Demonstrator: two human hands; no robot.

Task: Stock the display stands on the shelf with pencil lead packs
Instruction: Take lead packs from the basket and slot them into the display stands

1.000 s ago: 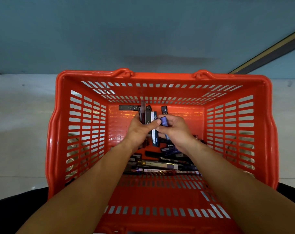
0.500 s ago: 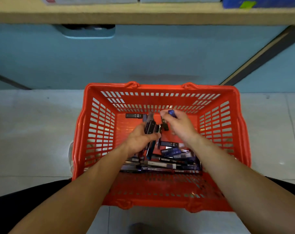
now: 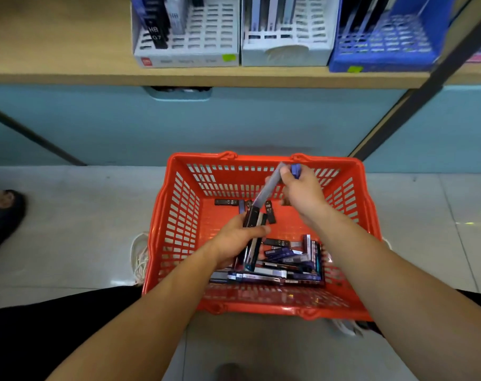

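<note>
1. Right hand [image 3: 302,191] has risen since approx. half a sec ago: it was just beside the L bundle and is now up near the far rim of the orange basket [image 3: 178,215]. View has tipped up too, so the shelf [image 3: 68,75] + stands now show.
2. R grip: fingers curled round a small blue pack [image 3: 295,171], which pokes out past the knuckles. A long pale pack [image 3: 269,185], blurred, runs from that grip down to the L bundle. Can't tell if R holds it as well.
3. Left hand [image 3: 239,237]: clamped on a bundle of dark packs [image 3: 251,224], thumb across the front, bundle roughly upright.
4. Just below and nearer than the L grip: a heap of loose packs [image 3: 286,259] on the basket floor. A few singles lie beyond the L grip, toward the far wall.
5. Well above and beyond both grips, on the shelf: left white stand [image 3: 187,55] w/ dark packs in its left slots only, middle white stand [image 3: 286,55] and blue stand [image 3: 382,60] each w/ some packs at the back.
6. Progress, my read: partway at best. Stands are part-filled, front slots bare, plenty of stock left in the basket, and what's in hand isn't placed yet.
</note>
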